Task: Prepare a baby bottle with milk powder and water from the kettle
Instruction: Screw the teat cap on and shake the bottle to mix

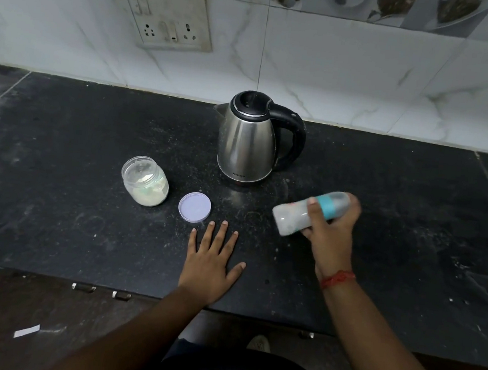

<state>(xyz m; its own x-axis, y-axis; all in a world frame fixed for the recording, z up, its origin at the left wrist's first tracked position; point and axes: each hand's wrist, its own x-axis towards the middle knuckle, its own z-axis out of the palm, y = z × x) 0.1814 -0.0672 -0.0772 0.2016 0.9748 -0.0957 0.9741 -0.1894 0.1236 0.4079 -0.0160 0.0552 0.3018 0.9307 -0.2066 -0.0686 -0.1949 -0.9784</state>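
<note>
While the open jar (145,182) of milk powder stands at the left of the dark tabletop (62,143), its lilac lid (194,207) lies just beside it, with the kettle (248,139) behind. Left hand (212,264) rests flat, fingers spread, holding nothing. Right hand's (332,227) grip wraps the blurred, tilted baby bottle (293,216) above the tabletop.

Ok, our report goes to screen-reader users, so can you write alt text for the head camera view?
The right hand grips a blurred, tilted baby bottle above a black counter, while the left hand lies flat on it. Behind stand a steel kettle and an open jar of milk powder, its lilac lid beside it.
</note>
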